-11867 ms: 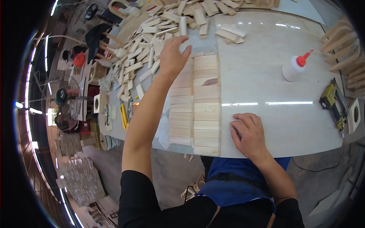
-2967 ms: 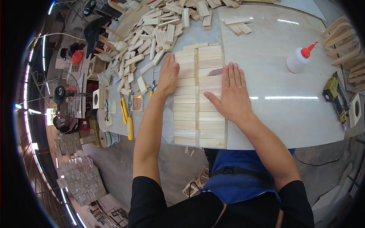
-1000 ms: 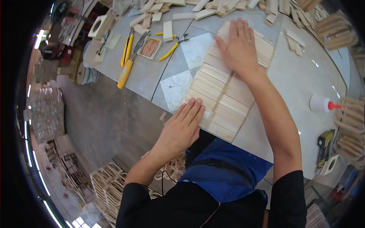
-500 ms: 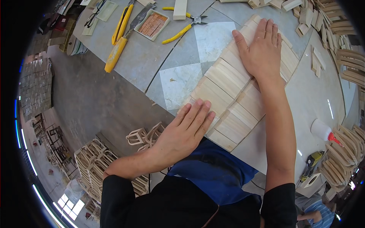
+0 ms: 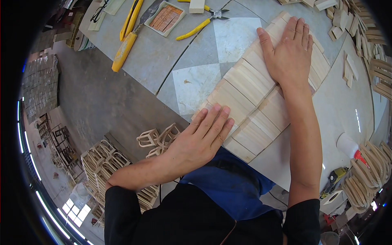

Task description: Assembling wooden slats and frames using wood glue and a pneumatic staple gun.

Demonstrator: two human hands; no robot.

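Observation:
Two rows of pale wooden blocks (image 5: 240, 98) lie side by side on the table, slanting from the near edge up to the right. My left hand (image 5: 204, 132) rests flat on the near end of the left row, fingers stretched out. At the far end, my right hand (image 5: 289, 61) presses flat over the blocks, its thumb spread away from the fingers. Neither hand grips anything. Part of the blocks is hidden under my right hand and forearm.
Pliers with yellow handles (image 5: 196, 30), a tray of small reddish pieces (image 5: 165, 18) and a yellow-handled tool (image 5: 124, 52) lie at the far left. Loose wood offcuts (image 5: 343, 20) heap at the far right. A white glue bottle (image 5: 346, 143) and curved wooden parts (image 5: 365, 175) sit at the right.
The view has shifted slightly, so the table and blocks appear a little further up and right. Both hands stay flat on the blocks in much the same places.

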